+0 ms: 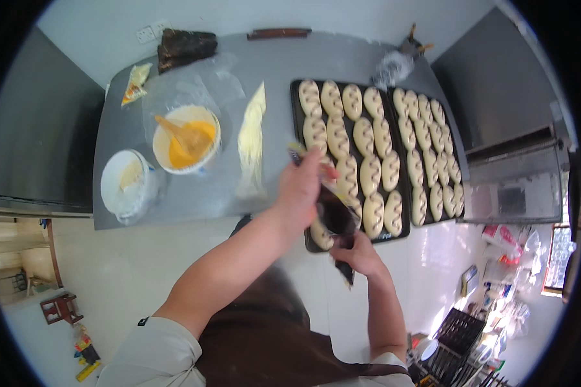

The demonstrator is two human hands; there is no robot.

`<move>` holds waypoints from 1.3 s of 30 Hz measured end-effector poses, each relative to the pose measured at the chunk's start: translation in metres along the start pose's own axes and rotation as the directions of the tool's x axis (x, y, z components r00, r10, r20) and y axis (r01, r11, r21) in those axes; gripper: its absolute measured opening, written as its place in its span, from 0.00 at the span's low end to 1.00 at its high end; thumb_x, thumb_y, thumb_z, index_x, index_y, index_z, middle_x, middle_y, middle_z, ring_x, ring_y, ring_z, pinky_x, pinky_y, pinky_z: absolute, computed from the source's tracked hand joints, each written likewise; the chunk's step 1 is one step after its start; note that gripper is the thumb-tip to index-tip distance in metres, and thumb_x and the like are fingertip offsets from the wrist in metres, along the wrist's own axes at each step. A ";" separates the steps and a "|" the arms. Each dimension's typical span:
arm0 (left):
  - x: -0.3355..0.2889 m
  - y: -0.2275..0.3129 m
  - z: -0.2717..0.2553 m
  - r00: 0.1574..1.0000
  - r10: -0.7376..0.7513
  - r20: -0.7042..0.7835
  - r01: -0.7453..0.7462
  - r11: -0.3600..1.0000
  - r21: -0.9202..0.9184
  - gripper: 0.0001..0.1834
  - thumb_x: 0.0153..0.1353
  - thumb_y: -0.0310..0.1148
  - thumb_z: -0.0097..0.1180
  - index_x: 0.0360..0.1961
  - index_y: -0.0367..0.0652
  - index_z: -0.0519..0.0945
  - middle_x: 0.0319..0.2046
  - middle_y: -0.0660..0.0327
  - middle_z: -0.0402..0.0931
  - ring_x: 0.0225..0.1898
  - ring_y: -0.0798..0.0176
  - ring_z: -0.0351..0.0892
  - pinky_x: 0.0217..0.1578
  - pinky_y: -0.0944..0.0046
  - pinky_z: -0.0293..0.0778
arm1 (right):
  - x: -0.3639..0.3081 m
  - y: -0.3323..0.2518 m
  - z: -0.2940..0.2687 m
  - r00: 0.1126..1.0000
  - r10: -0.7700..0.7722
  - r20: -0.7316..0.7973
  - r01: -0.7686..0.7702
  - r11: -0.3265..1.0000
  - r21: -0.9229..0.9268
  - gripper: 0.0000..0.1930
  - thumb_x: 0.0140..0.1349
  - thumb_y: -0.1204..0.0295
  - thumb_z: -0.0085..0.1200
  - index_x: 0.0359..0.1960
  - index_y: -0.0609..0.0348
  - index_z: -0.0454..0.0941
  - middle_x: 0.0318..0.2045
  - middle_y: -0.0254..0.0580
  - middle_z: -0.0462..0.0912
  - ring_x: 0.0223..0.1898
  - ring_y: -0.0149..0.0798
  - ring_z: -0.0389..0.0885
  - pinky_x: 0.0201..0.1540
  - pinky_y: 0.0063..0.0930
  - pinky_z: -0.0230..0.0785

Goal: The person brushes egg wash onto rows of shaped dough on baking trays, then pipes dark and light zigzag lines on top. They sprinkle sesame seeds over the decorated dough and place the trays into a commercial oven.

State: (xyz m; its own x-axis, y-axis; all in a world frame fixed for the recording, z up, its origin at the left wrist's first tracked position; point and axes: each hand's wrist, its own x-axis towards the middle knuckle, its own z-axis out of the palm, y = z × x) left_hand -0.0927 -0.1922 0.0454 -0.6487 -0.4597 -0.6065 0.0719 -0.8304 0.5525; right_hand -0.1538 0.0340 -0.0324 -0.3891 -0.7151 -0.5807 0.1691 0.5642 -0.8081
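Note:
A bag of dark filling (pixel 336 214), probably a piping bag, stretches between my hands over the near left part of the nearer black baking tray (pixel 403 227). My left hand (pixel 301 187) is closed round its upper end. Lower and to the right, my right hand (pixel 360 253) grips the other end, and a dark twisted tail hangs below the fist. Rows of oval dough pieces (pixel 370 173) with brown wavy lines fill the tray. Some at its near left are hidden behind my hands and the bag.
A second tray of striped dough (pixel 416 169) stands to the right. Leftward lie a bag of pale cream (pixel 252 135), a tub of orange-yellow liquid (pixel 218 132) with a wooden-handled brush (pixel 174 129), and a white tub (pixel 113 193). Crumpled plastic (pixel 394 68) sits behind the trays.

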 end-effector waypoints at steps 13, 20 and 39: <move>0.366 0.223 -0.112 0.950 -0.061 -0.306 -0.160 0.747 -0.646 0.30 0.77 0.52 0.48 0.64 0.36 0.66 0.57 0.46 0.73 0.54 0.44 0.79 0.58 0.37 0.77 | 0.447 -0.298 -0.004 0.996 -0.021 0.089 0.089 -0.030 -0.996 0.14 0.54 0.66 0.60 0.38 0.59 0.88 0.40 0.54 0.89 0.47 0.55 0.88 0.48 0.48 0.79; 0.309 0.282 -0.111 0.906 0.301 -0.297 -0.345 0.932 -0.109 0.31 0.71 0.43 0.57 0.68 0.37 0.66 0.62 0.46 0.73 0.62 0.50 0.74 0.65 0.53 0.69 | 0.607 -0.321 0.014 0.619 -0.750 0.235 0.031 -0.275 -0.961 0.11 0.63 0.72 0.53 0.46 0.52 0.82 0.44 0.45 0.83 0.48 0.52 0.82 0.54 0.43 0.72; 0.035 0.102 -0.203 0.830 0.486 0.274 -0.318 0.009 0.948 0.46 0.57 0.30 0.68 0.73 0.31 0.59 0.68 0.45 0.65 0.67 0.50 0.67 0.66 0.49 0.66 | 0.241 -0.169 0.103 0.614 -0.760 0.213 0.719 0.428 -0.548 0.14 0.50 0.75 0.63 0.41 0.50 0.84 0.45 0.44 0.79 0.48 0.51 0.79 0.49 0.43 0.74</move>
State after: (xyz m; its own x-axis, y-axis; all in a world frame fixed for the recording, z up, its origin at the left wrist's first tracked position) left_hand 0.0461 -0.3567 -0.0357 -0.7110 -0.6989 -0.0781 -0.5114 0.4376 0.7396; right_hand -0.1829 -0.2757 -0.0460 -0.1743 -0.9560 0.2361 -0.7033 -0.0469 -0.7093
